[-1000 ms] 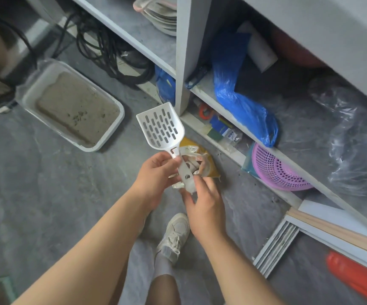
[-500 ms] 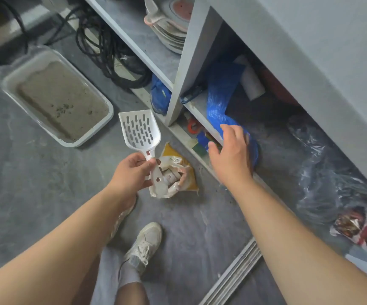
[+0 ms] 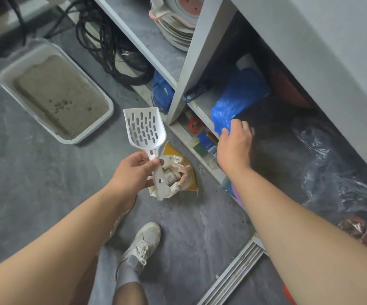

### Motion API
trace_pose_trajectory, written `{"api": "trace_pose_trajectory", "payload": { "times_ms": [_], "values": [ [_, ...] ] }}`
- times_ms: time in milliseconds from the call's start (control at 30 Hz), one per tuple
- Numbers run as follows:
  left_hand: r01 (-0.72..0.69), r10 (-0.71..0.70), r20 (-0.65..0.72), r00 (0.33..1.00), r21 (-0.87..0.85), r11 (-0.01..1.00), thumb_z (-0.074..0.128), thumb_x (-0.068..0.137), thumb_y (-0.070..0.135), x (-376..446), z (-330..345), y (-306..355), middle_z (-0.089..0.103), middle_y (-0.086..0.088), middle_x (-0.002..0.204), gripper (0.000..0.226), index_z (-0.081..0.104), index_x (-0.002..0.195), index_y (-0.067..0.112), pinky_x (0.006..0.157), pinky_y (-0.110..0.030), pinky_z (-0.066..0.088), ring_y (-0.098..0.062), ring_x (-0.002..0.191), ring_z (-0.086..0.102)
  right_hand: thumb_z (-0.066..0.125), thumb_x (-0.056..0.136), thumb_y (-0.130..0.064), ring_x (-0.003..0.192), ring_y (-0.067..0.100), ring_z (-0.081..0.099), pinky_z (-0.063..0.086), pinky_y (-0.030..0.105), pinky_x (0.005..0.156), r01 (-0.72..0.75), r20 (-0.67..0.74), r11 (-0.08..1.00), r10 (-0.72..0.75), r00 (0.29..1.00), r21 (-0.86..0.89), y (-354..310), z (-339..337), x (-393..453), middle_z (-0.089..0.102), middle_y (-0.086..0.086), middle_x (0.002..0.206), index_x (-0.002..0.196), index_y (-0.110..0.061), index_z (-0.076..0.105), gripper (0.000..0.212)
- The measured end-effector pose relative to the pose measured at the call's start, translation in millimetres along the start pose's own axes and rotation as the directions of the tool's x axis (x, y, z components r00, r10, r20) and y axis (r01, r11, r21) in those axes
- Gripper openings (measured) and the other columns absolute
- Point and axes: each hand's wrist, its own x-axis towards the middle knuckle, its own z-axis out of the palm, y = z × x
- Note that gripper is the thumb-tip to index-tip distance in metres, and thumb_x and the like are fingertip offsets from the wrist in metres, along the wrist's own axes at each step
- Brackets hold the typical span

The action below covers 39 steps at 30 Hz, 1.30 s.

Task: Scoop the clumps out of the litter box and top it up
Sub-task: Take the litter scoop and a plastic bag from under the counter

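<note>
a: head view, looking down: the scoop [image 3: 144, 128] is held in the left hand [image 3: 132, 172], pinched at the neck of the handle between thumb and fingers, slotted blade pointed up and away. why is it carried that way?

b: likely so the blade is kept off the floor and ready, while the other hand is left free. the right hand [image 3: 233, 148] is stretched out to the shelf [image 3: 200, 106], fingers curled onto the lower edge of a blue bag [image 3: 233, 102] lying there. whether the plastic is actually pinched cannot be told; the fingertips are hidden behind the hand.

a: and the litter box [image 3: 52, 93]?

b: it is set on the floor well beyond the left hand, to its left, far from both hands. a few dark clumps [image 3: 60, 104] can be seen in the sand, so no scooping appears to have been done yet.

a: what is just below the left hand?

b: a yellow pouch [image 3: 178, 170] on the floor, open at the top, partly covered by the scoop handle. its purpose cannot be judged.

a: so the blue bag is wanted first?

b: probably as something for the clumps to be dropped into, though that is only a guess.
</note>
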Motion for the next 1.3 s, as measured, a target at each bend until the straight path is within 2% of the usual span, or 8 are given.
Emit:
{"api": "trace_pose_trajectory", "payload": {
  "times_ms": [167, 267, 400, 533, 800, 933, 1033, 1300],
  "values": [
    [-0.014, 0.014, -0.020, 1.000, 0.004, 1.000, 0.059, 0.100, 0.009, -12, -4, 5, 0.077, -0.008, 0.104, 0.014, 0.065, 0.112, 0.006, 0.066, -0.029, 0.058, -0.020, 0.087, 0.073, 0.043, 0.089, -0.018, 0.082, 0.035, 0.048, 0.035, 0.042, 0.073, 0.242, -0.010, 0.970, -0.242, 0.970, 0.028, -9, 2, -52, 0.054, 0.017, 0.089, 0.087, -0.005, 0.053, 0.016],
    [-0.007, 0.006, -0.053, 0.999, -0.018, 1.000, 0.056, 0.101, 0.006, -26, -13, 3, 0.076, -0.010, 0.102, 0.012, 0.064, 0.110, 0.003, 0.065, -0.030, 0.061, -0.017, 0.080, 0.072, 0.044, 0.089, -0.019, 0.082, 0.034, 0.047, 0.039, 0.045, 0.072, 0.260, 0.070, 0.960, -0.268, 0.961, 0.106, -20, 8, -89, 0.052, 0.015, 0.088, 0.084, -0.007, 0.051, 0.015],
    [0.031, -0.028, -0.095, 0.995, 0.025, 0.999, 0.057, 0.101, 0.007, -47, -42, -2, 0.074, -0.013, 0.102, 0.013, 0.064, 0.110, 0.001, 0.080, -0.042, 0.058, -0.022, 0.085, 0.069, 0.047, 0.088, -0.021, 0.085, 0.036, 0.052, 0.042, 0.047, 0.074, 0.268, 0.215, 0.950, -0.298, 0.930, 0.158, -38, 12, -138, 0.055, 0.014, 0.091, 0.084, -0.009, 0.051, 0.013],
    [0.048, -0.045, -0.175, 0.984, 0.015, 0.999, 0.055, 0.102, 0.009, -73, -76, 2, 0.072, -0.014, 0.103, 0.018, 0.059, 0.115, -0.003, 0.070, -0.038, 0.060, -0.023, 0.084, 0.069, 0.061, 0.085, -0.012, 0.085, 0.037, 0.054, 0.040, 0.045, 0.077, 0.223, 0.303, 0.945, -0.291, 0.908, 0.240, -64, 4, -159, 0.060, 0.015, 0.089, 0.083, -0.009, 0.054, 0.008],
    [0.048, -0.056, -0.213, 0.975, -0.042, 0.998, 0.052, 0.103, 0.010, -80, -144, -11, 0.068, -0.009, 0.099, 0.007, 0.056, 0.108, 0.006, 0.083, -0.054, 0.058, -0.024, 0.084, 0.068, 0.062, 0.092, -0.016, 0.092, 0.018, 0.029, 0.030, 0.037, 0.085, 0.017, 0.419, 0.951, -0.152, 0.895, 0.309, -131, 13, -162, 0.061, 0.012, 0.097, 0.082, -0.002, 0.057, 0.018],
    [0.087, -0.102, -0.198, 0.975, -0.084, 0.993, 0.052, 0.104, 0.012, -67, -189, -18, 0.069, -0.007, 0.095, 0.007, 0.056, 0.106, 0.008, 0.082, -0.053, 0.059, -0.023, 0.083, 0.070, 0.057, 0.094, -0.024, 0.080, 0.021, 0.036, 0.034, 0.037, 0.073, -0.175, 0.592, 0.927, -0.060, 0.804, 0.332, -178, 44, -169, 0.048, 0.002, 0.080, 0.070, -0.015, 0.040, 0.032],
    [0.106, -0.137, -0.218, 0.966, -0.148, 0.983, 0.054, 0.104, 0.014, -57, -236, -15, 0.070, -0.007, 0.101, 0.009, 0.058, 0.110, 0.010, 0.086, -0.056, 0.059, -0.020, 0.089, 0.073, 0.055, 0.094, -0.029, 0.070, 0.022, 0.043, 0.039, 0.038, 0.065, -0.343, 0.727, 0.896, 0.032, 0.686, 0.284, -230, 67, -174, 0.048, 0.002, 0.074, 0.074, -0.011, 0.042, 0.030],
    [0.114, -0.181, -0.234, 0.955, -0.273, 0.955, 0.054, 0.104, 0.017, -45, -368, 28, 0.068, -0.006, 0.099, 0.012, 0.063, 0.109, 0.011, 0.065, -0.037, 0.059, -0.018, 0.080, 0.069, 0.054, 0.097, -0.029, 0.062, 0.016, 0.042, 0.033, 0.026, 0.053, -0.204, 0.779, 0.960, -0.021, 0.627, 0.190, -373, 101, -170, 0.048, -0.001, 0.072, 0.073, -0.013, 0.041, 0.031]
  ]
}}
